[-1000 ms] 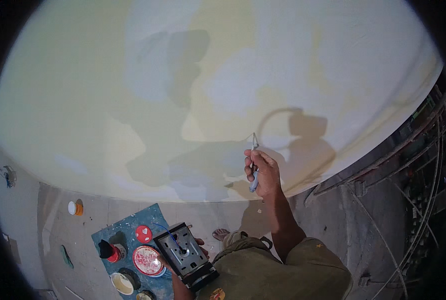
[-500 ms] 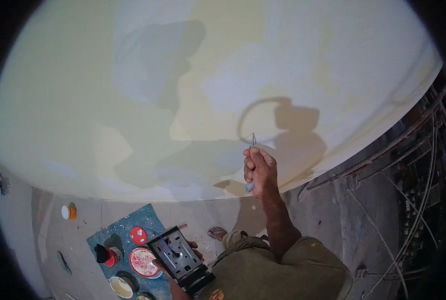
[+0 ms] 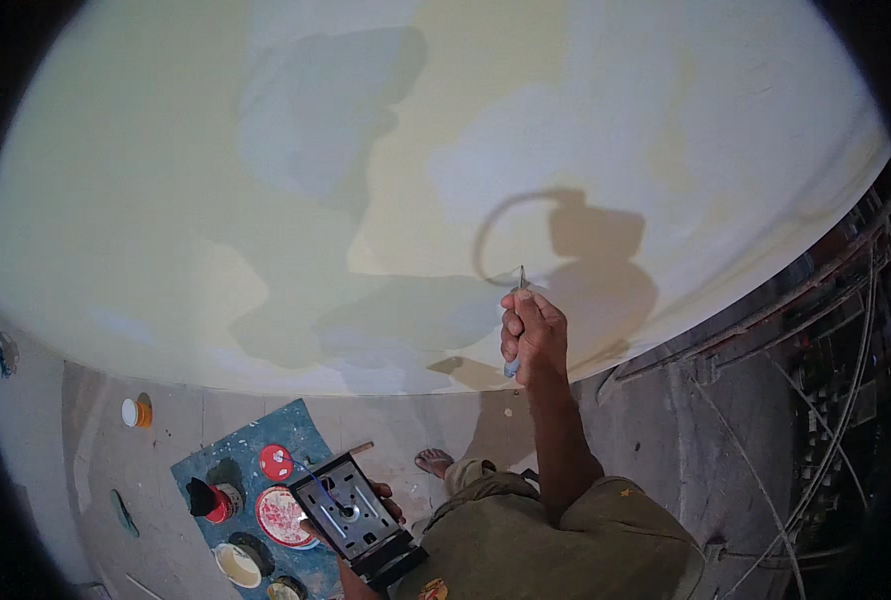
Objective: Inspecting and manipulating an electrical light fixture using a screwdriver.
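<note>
My right hand point(image 3: 538, 335) is raised in front of the pale wall point(image 3: 396, 240), its fingers closed round a slim tool with a narrow metal tip point(image 3: 522, 276) and a pale blue handle. Whether the tip touches the wall, I cannot tell. Lower down, my left hand point(image 3: 388, 503) grips a rectangular metal case point(image 3: 341, 508) from behind, so only parts of its fingers show at the edges. The case has a slotted silvery face with a blue wire on it and a dark block at its near end.
A blue paint-spattered board point(image 3: 301, 428) lies on the floor at left. It carries a red lid point(image 3: 276, 462), a red-and-white tub point(image 3: 284, 515), a red can point(image 3: 226, 503) and an open pale bowl point(image 3: 238, 566). Poles and cables point(image 3: 824, 480) stand at right.
My right hand has shifted slightly to the right with the tool, whose tip now looks narrower. The left hand still holds the metal case in nearly the same place.
</note>
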